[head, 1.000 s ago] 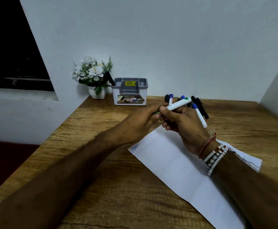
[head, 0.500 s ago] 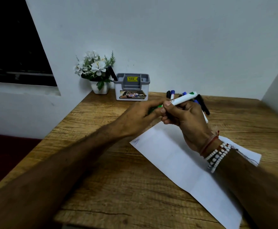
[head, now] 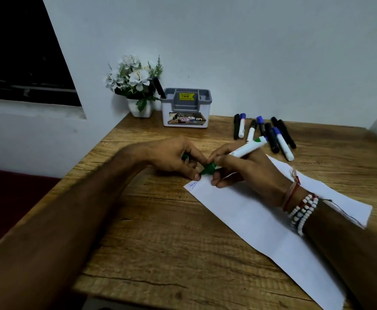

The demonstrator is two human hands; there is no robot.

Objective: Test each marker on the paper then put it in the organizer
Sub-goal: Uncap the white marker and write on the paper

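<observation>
Head-camera view: the right hand [head: 245,173] is wrapped round the white barrel of a green marker [head: 248,148]. The marker slants up and away from the hand toward the loose markers [head: 270,135] clustered at the back right of the wooden counter [head: 160,231]. Its green cap [head: 208,168] sticks out at the low end, just above the left corner of the paper [head: 261,224], and the left hand [head: 171,157] pinches it between thumb and fingertips. Motion blur hides whether the cap is on the barrel or off it. A small blue scribble [head: 193,185] marks that corner. The grey-and-white organizer [head: 186,108] stands against the wall, well apart from both hands. One black marker [head: 159,88] leans in its left end, beside a pot of white flowers [head: 138,86]. Beaded bracelets [head: 304,211] circle the right wrist.
</observation>
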